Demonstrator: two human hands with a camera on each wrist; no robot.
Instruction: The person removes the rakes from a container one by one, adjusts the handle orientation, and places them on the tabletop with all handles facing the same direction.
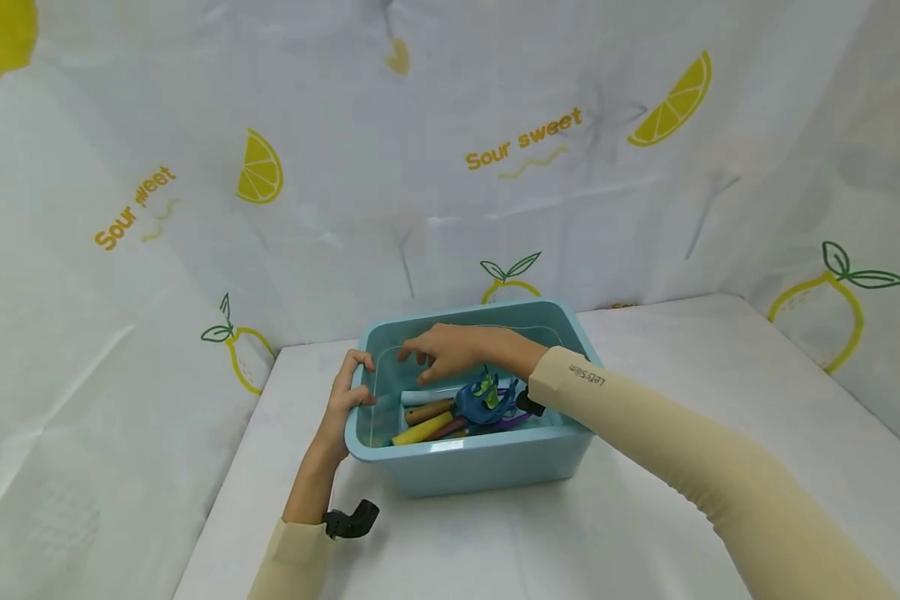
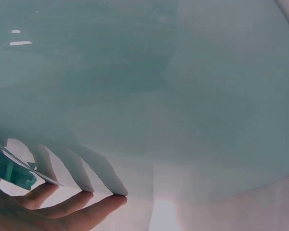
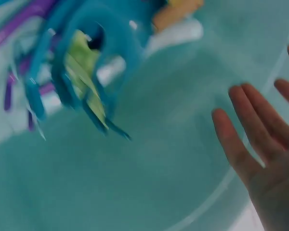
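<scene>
A light-blue plastic bin (image 1: 480, 462) stands on the white-covered table. My left hand (image 1: 342, 404) grips its left rim, and the left wrist view shows fingers (image 2: 94, 211) against the bin's wall. Over the bin's inside, my right hand (image 1: 450, 348) hovers with fingers spread and holds nothing. Below it lies a blue, many-stranded object (image 1: 480, 400) with a green part (image 1: 487, 387). Beside that are a yellow handle-like piece (image 1: 423, 428), a brown wooden handle (image 1: 429, 411) and a pale blue rod (image 1: 427, 396). Purple strips (image 3: 26, 67) show in the right wrist view, blurred.
A white cloth (image 1: 390, 200) printed with lemons hangs behind the table. The white tabletop (image 1: 682, 358) extends to the right of the bin and in front of it. Black wrist cameras (image 1: 351, 520) sit on both wrists.
</scene>
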